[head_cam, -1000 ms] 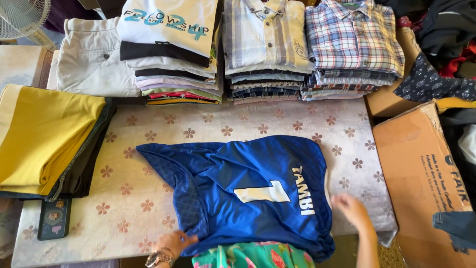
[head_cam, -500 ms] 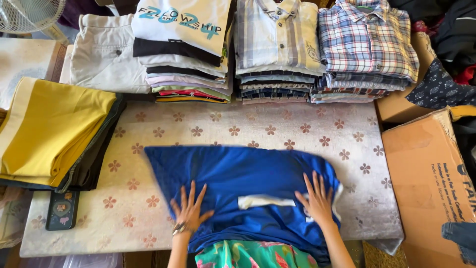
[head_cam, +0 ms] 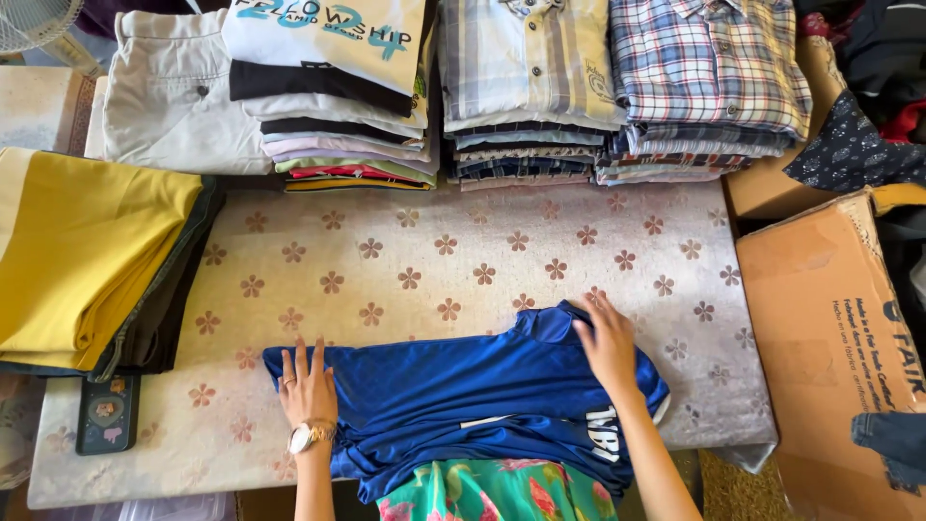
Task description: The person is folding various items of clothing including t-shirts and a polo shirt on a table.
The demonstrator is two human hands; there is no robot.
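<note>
Since half a sec ago you've folded the blue jersey (head_cam: 463, 396) into a narrower band along the near edge of the worktop (head_cam: 434, 260), w/ both hands slid outward. Your left hand (head_cam: 309, 386) lies flat, fingers spread, on its left end; your right hand (head_cam: 608, 342) presses flat on the far right corner, gripping nothing. Shirt stacks (head_cam: 531, 96) sit far; yellow folded pile (head_cam: 87, 251) at left.

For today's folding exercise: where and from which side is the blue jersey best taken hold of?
Probably the blue jersey at its two far corners, coming from above on the near side: it lies flat, folded into a wide band, left hand and right hand already pressing there.
</note>
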